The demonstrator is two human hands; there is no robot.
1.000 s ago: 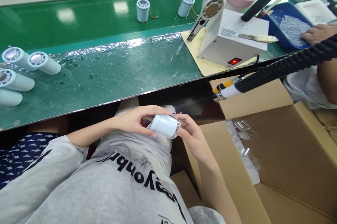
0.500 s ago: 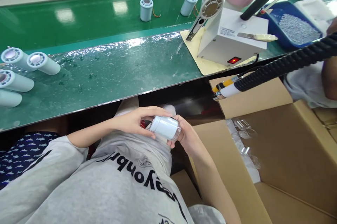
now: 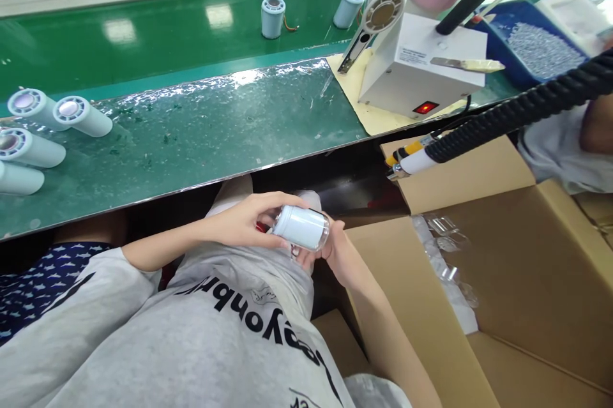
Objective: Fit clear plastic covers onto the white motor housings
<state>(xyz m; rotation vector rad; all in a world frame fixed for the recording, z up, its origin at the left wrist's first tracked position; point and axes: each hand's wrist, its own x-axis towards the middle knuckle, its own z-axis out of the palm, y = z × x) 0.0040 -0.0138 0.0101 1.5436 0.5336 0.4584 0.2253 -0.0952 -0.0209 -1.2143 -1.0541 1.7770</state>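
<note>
Pale-blue cylinder [image 3: 301, 228] sits above the lap [image 3: 280, 271], left hand [image 3: 256, 223] gripping one end, right hand [image 3: 335, 251] at the clear end [image 3: 326, 233], closure unclear; judged light, stiff, slick, rim perhaps brittle, best held mid-body.

Looks like smooth, semi-gloss plastic on lt-blue cyl [image 3: 302, 228] w/ glossy see-thru plastic at one end, plus shiny, scuffed finish on green surface [image 3: 230, 120], matt cardboard for open box [image 3: 531, 261], soft matt cloth for grey shirt [image 3: 143, 344], ribbed blk plastic on hose [image 3: 507, 112] & smooth finish on white unit [image 3: 397, 89].
</note>
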